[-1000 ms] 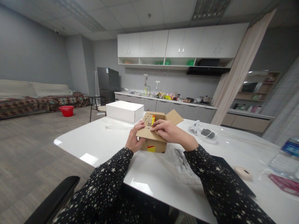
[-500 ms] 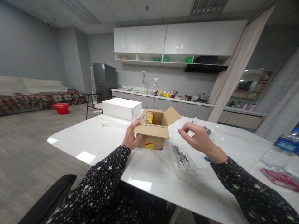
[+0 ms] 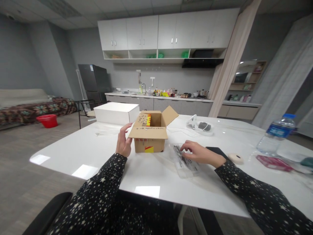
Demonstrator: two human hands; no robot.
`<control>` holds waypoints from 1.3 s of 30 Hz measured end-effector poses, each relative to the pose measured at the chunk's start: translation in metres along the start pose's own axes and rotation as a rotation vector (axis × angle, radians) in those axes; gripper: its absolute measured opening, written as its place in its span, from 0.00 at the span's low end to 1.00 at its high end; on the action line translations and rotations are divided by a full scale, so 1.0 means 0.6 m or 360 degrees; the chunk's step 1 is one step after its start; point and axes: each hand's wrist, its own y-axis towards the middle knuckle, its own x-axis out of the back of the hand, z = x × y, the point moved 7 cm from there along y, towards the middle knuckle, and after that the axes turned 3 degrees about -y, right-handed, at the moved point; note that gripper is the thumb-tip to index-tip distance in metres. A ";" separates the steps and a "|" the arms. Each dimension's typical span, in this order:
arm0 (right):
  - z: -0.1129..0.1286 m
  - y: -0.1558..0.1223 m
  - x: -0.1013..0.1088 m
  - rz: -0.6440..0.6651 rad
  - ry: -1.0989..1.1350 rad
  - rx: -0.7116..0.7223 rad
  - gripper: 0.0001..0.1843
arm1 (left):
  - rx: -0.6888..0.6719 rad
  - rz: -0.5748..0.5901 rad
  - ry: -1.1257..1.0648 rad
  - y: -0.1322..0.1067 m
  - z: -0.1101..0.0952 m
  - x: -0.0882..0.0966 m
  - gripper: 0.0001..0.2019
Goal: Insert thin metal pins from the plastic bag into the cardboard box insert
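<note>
An open cardboard box [image 3: 149,145] with a red and yellow label stands on the white table. Small round metal heads sit along its front flap [image 3: 146,133], and thin shafts hang below it. My left hand [image 3: 124,141] grips the box's left side, with the thumb by the flap's corner and the fingers behind. To the right of the box lies a clear plastic tray [image 3: 187,172] full of slender metal pieces [image 3: 180,156], which look like nails or screws. Over this tray is my right hand [image 3: 197,152], fingertips down among the pieces, thumb and index finger slightly apart.
A white box [image 3: 116,112] stands behind on the left. At the right are a small white fan-like device [image 3: 201,126] with a cable, a dark flat object [image 3: 216,151], a round cream case [image 3: 235,158], a water bottle [image 3: 276,135] and a pink packet [image 3: 274,162].
My right hand has moved down from beside the box to the tray's metal pieces. My left hand stays at the box's left side. The view has turned slightly right.
</note>
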 end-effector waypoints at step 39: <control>-0.030 0.005 0.007 -0.0177 0.0168 -0.0340 0.11 | 0.0082 -0.0001 -0.0111 -0.003 -0.006 -0.014 0.20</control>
